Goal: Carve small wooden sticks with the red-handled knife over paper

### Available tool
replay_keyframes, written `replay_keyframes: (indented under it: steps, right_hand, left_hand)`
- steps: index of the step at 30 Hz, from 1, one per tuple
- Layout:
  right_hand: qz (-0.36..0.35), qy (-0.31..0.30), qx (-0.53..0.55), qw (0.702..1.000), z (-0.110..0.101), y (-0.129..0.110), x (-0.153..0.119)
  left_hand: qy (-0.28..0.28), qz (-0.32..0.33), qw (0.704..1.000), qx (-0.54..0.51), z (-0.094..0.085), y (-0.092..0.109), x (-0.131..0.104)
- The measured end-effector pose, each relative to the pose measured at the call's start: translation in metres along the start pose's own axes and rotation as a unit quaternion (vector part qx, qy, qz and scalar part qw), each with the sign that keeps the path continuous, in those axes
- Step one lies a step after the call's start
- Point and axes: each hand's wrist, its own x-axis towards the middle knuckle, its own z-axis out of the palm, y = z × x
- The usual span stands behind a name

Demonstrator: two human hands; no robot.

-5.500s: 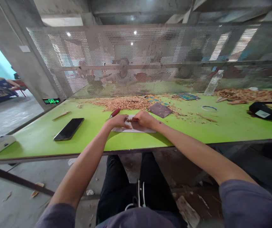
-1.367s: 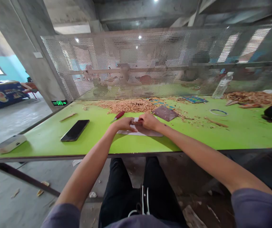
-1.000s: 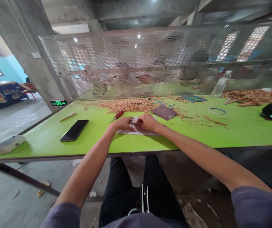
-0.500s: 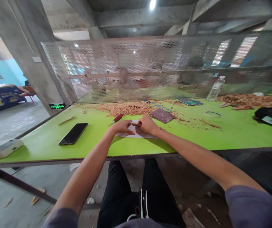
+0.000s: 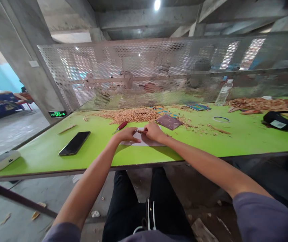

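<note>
A small brown carved wooden piece (image 5: 140, 131) lies between my hands, over a white sheet (image 5: 145, 142) on the green table. My right hand (image 5: 153, 131) is closed round the right end of the piece. On the other side, my left hand (image 5: 128, 134) has its thumb and fingers apart, curved round the left edge of the sheet near the piece; I cannot make out whether it touches the piece. Just behind my left hand is a red-handled knife (image 5: 122, 125). A brown square of sandpaper or cloth (image 5: 169, 122) rests behind my right hand.
Wood shavings (image 5: 136, 115) are heaped before a perforated metal screen (image 5: 134, 74), with people behind it. A phone (image 5: 75, 143) and white box (image 5: 1, 160) are on the left; a bottle (image 5: 224, 92), ring (image 5: 221, 119) and black strapped object (image 5: 280, 120) on the right.
The view has shifted slightly, so the table's things appear a little further left. My hands hold nearly the same pose around the wooden piece.
</note>
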Motion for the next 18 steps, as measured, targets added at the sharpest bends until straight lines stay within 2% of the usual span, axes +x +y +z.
replay_keyframes:
  steps: [9,13,18]
  right_hand:
    - [0.0,-0.009,-0.011,1.0,-0.0013,0.0001,-0.0018]
    - [-0.02,-0.008,0.009,1.0,-0.0008,0.0025,-0.0019]
    - [-0.002,-0.018,-0.031,0.999,-0.0028,-0.0023,-0.0028]
  left_hand:
    - [-0.003,0.001,1.0,0.0,-0.0011,0.0001,-0.002]
    - [-0.004,0.007,1.0,-0.002,0.0006,-0.0019,-0.0007]
    - [0.004,0.003,1.0,-0.005,0.0014,-0.001,-0.0005]
